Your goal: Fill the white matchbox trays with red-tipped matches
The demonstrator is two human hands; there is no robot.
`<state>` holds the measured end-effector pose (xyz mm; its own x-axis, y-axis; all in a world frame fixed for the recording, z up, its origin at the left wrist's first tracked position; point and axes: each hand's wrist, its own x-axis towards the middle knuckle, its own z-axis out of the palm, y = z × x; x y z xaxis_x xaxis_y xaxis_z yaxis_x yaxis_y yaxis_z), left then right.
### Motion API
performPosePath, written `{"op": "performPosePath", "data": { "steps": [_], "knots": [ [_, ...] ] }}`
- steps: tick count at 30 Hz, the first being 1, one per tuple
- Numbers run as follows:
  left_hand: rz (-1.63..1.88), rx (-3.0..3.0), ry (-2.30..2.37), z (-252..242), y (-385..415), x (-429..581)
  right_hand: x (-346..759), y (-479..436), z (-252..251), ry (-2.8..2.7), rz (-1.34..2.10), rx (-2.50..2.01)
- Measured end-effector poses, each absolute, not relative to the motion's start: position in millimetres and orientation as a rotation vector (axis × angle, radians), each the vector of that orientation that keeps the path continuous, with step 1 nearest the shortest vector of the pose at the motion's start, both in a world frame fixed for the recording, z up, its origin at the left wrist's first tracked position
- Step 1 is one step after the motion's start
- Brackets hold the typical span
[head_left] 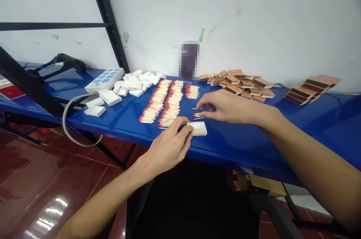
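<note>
My left hand [172, 143] holds a small white matchbox tray [200, 125] near the front edge of the blue table. Several matches [199, 132] lie in the tray, partly behind my fingers. My right hand [222, 106] hovers low just beyond it, thumb and index finger apart. Under its fingertips are a few loose red-tipped matches [198, 115], and a single match [193, 109] shows at the index fingertip. Left of that hand run two long rows of matches, one farther left [156, 101] and one nearer [172, 103]. A small bundle of matches [192, 92] lies behind.
White trays [131, 82] are heaped at the back left beside a white power strip [105, 80] with a grey cable [65, 113]. Brown matchbox sleeves [239, 82] pile up at the back right, with more sleeves [311, 88] farther right. A black rack post [108, 17] stands left.
</note>
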<state>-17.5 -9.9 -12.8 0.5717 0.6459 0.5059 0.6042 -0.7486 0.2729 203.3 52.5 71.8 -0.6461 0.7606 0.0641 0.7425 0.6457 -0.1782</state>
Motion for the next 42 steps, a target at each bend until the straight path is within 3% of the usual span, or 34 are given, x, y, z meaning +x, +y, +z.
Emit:
{"op": "performPosePath", "data": {
  "steps": [17,24,42],
  "knots": [
    [1.004,2.733,1.033,-17,-9,-20,206,69,60,-2.773,0.402,-1.348],
    [0.883,2.785,1.116,-12,-12,-17,210,73,60,-2.743,0.51,-1.364],
    [1.032,2.685,1.028,-12,-11,-18,210,71,61,-2.753,0.506,-1.331]
  ]
}}
